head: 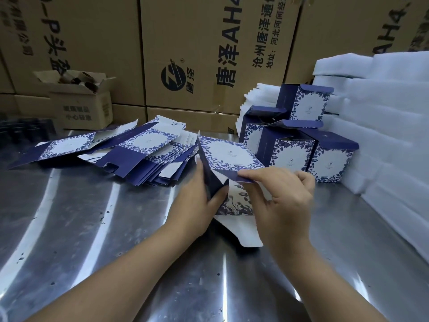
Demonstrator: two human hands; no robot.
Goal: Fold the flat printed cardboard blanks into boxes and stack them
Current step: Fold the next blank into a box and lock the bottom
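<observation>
My 2 hands work a half-folded box (228, 156) over the steel counter (104, 240).

I see my left hand (199, 198) gripping the box's dark blue left side, its fingers (201, 169) curled round the edge and the thumb pressed on the front. My right hand (286, 194) pinches the blue flap (240, 177) at the near end, fingers clamped on it. A white tab hangs below, touching the counter. The pile of flat blanks (148, 154) lies just to the left; the folded boxes (292, 154) stand stacked to the right, against white foam sheets (383, 117). Brown cartons (209, 54) stand behind.
</observation>
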